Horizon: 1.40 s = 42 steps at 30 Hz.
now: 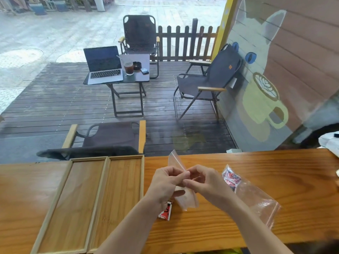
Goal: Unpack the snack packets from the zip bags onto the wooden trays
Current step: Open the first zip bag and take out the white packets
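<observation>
Two long wooden trays (77, 202) lie side by side on the left of the counter; nothing lies in them. Over the counter's middle, my left hand (166, 182) and my right hand (203, 180) both pinch a clear zip bag (185, 198) that looks to have nothing in it. A red and white snack packet (166, 211) lies on the counter just below my left wrist, partly hidden by it. A second clear zip bag (255, 197) lies to the right of my right forearm, with red and blue snack packets (231, 177) inside at its far end.
The wooden counter (293, 189) ends at a glass pane. Beyond it stands a deck with folding chairs (113, 138) and a small table (128, 76) with a laptop and a drink. A white object (330, 142) sits at the counter's far right.
</observation>
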Each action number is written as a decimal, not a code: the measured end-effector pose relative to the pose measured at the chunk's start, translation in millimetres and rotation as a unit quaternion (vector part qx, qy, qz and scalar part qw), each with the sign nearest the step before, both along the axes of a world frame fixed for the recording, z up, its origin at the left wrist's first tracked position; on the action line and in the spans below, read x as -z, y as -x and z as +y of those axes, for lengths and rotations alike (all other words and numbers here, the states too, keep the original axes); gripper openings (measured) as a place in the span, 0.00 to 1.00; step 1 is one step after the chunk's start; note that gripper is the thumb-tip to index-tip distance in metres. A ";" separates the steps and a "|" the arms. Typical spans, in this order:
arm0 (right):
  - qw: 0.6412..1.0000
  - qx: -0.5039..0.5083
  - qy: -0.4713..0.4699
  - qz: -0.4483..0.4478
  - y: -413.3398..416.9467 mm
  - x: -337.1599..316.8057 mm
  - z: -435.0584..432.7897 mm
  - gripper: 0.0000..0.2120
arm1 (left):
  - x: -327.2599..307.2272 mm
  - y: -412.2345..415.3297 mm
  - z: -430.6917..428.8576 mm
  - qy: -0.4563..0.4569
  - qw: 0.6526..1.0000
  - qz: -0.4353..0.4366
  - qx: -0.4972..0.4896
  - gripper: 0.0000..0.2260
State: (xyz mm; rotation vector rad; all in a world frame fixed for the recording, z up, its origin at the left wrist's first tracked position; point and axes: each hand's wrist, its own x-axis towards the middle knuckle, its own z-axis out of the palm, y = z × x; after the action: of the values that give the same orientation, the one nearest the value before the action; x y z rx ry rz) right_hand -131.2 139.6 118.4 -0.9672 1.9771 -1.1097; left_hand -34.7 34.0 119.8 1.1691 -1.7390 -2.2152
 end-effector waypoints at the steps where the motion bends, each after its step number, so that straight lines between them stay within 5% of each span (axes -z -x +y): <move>1: 1.000 0.014 0.003 -0.006 -0.6 -0.8 0.8 0.05 | 1.3 0.0 0.4 0.011 1.000 0.006 0.005 0.06; 13: 0.994 -0.009 -0.111 0.001 -18.8 2.5 17.5 0.07 | 15.3 -3.7 -0.3 0.131 0.991 0.026 0.012 0.07; 19: 0.998 -0.006 -0.054 -0.023 -24.4 2.4 11.0 0.11 | 20.1 -20.4 1.6 0.138 0.969 -0.003 0.205 0.14; 24: 0.998 0.006 -0.031 -0.053 -27.3 5.5 4.2 0.10 | 24.5 -29.9 -6.8 0.129 0.969 0.041 0.205 0.13; 32: 0.988 0.069 -0.089 0.108 -29.3 15.3 -4.1 0.14 | 25.6 -35.1 -5.5 0.280 0.930 0.012 0.236 0.10; 36: 0.986 0.069 -0.113 0.098 -32.0 20.3 -5.1 0.13 | 24.3 -32.8 1.6 0.405 0.893 -0.026 0.194 0.13; 39: 0.996 0.001 -0.081 0.039 -35.2 20.5 -6.2 0.09 | 28.7 -33.0 -0.3 0.366 0.909 -0.028 0.198 0.05; 42: 0.998 -0.018 -0.053 0.038 -38.0 24.6 -5.4 0.06 | 33.9 -34.8 -6.0 0.320 0.927 -0.016 0.194 0.08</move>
State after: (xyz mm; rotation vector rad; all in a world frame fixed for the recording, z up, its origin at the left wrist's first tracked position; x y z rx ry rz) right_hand -93.1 134.2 93.8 -0.9978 2.0490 -0.9509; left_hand 0.1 28.0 85.8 0.7518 -2.5987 -1.5353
